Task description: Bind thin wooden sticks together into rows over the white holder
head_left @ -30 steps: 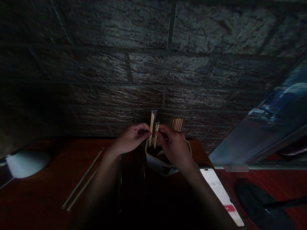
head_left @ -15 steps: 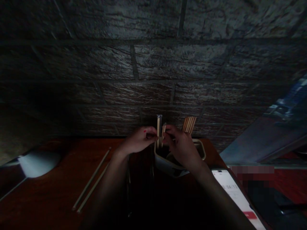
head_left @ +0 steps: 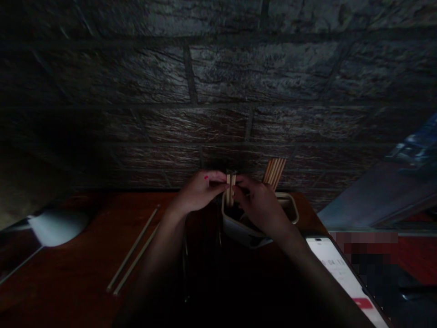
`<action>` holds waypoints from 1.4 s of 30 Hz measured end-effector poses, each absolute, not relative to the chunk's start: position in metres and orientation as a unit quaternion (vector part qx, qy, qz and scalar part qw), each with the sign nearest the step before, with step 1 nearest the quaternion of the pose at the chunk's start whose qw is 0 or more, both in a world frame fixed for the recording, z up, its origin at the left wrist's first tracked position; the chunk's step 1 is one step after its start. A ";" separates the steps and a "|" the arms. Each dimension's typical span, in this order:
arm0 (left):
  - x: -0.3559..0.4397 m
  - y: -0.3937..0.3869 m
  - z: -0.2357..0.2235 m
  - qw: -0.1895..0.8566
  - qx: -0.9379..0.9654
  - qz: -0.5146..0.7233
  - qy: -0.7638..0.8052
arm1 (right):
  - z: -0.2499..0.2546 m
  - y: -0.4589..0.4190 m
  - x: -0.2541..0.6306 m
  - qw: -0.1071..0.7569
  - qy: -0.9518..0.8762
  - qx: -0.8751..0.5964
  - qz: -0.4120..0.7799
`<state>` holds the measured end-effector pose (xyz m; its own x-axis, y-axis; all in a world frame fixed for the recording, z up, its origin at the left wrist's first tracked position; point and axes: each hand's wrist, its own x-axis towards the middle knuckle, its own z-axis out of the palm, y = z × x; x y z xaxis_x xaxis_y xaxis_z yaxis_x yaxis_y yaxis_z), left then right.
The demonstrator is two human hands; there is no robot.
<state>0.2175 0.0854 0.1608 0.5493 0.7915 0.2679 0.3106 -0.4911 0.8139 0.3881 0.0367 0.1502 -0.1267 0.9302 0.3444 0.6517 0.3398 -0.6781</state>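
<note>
My left hand [head_left: 203,191] is closed, thumb and fingers pinching light wooden chopsticks [head_left: 230,193] that stand upright in the near left part of a pale container [head_left: 251,238]. From the other side my right hand [head_left: 257,198] is closed on the same small group, its fingertips pressed to the sticks. Their tops are roughly level and have a clear, shiny look, like a wrapper. Their lower ends are hidden inside the container. Behind my right hand, several brown chopsticks [head_left: 275,172] lean upright in the container.
Two light sticks [head_left: 134,250] lie on the brown wooden table [head_left: 85,269] to the left. A lit phone [head_left: 341,273] is at the right. A rough brick wall [head_left: 218,82] rises behind the table. A white object [head_left: 56,228] stands far left.
The light chopsticks were apart, with the left ones higher. Now they are side by side with tops about level, and my hands are closer together. The view has shifted slightly.
</note>
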 end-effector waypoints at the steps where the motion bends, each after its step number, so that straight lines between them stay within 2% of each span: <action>1: 0.217 0.085 0.161 0.365 0.801 0.325 0.346 | 0.152 0.036 0.388 0.371 -0.730 -0.545 0.180; 10: 0.218 0.090 0.155 0.385 0.792 0.333 0.336 | 0.176 0.010 0.389 0.392 -0.744 -0.523 0.138; 18: 0.213 0.087 0.158 0.358 0.808 0.309 0.352 | 0.154 0.028 0.385 0.375 -0.734 -0.532 0.195; 26: 0.214 0.086 0.161 0.371 0.801 0.329 0.335 | 0.155 0.033 0.387 0.369 -0.729 -0.557 0.150; 34: 0.216 0.082 0.166 0.350 0.787 0.385 0.331 | 0.159 0.027 0.386 0.402 -0.734 -0.537 0.107; 42: 0.218 0.086 0.159 0.327 0.812 0.368 0.313 | 0.176 0.008 0.387 0.343 -0.746 -0.567 0.061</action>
